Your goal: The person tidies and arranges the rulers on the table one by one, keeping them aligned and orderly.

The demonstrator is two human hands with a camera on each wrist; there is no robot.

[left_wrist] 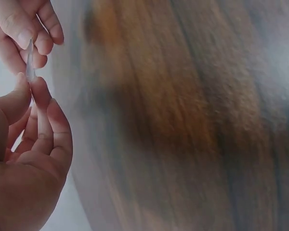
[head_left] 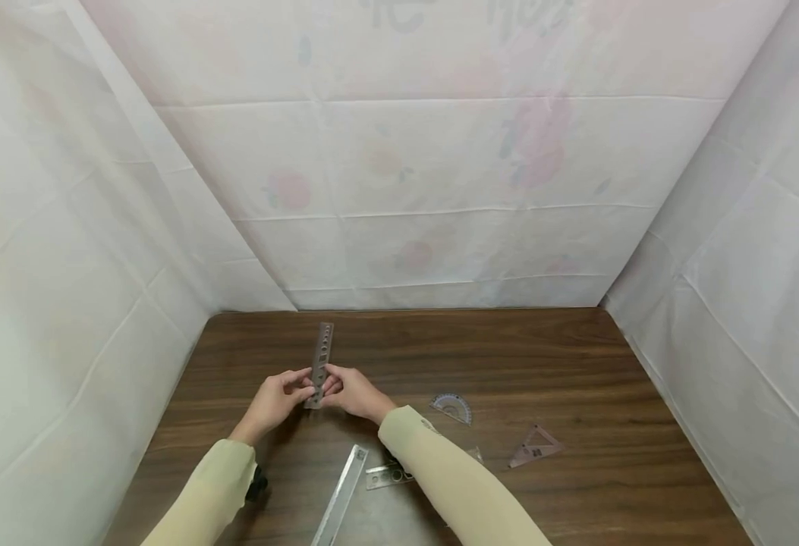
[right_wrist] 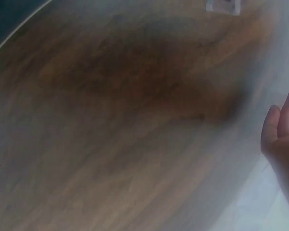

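Both hands hold a clear plastic ruler point(head_left: 323, 353) with a row of cut-out shapes, near the left of the table. My left hand point(head_left: 272, 402) pinches its lower part from the left, between thumb and fingers. From the right, my right hand point(head_left: 358, 394) pinches the same part, its fingertips close to the left ones. In the left wrist view the ruler point(left_wrist: 30, 60) shows edge-on, a thin strip between the two hands' fingertips. Only part of the right hand point(right_wrist: 284, 130) shows at the edge of the right wrist view.
A long clear ruler point(head_left: 342, 493) and a shorter ruler with cut-outs point(head_left: 385, 476) lie in front, the shorter partly behind the right sleeve. To the right lie a clear protractor point(head_left: 454, 408) and a pinkish set square point(head_left: 536, 447). White curtains point(head_left: 440, 250) surround the wooden table point(head_left: 508, 349).
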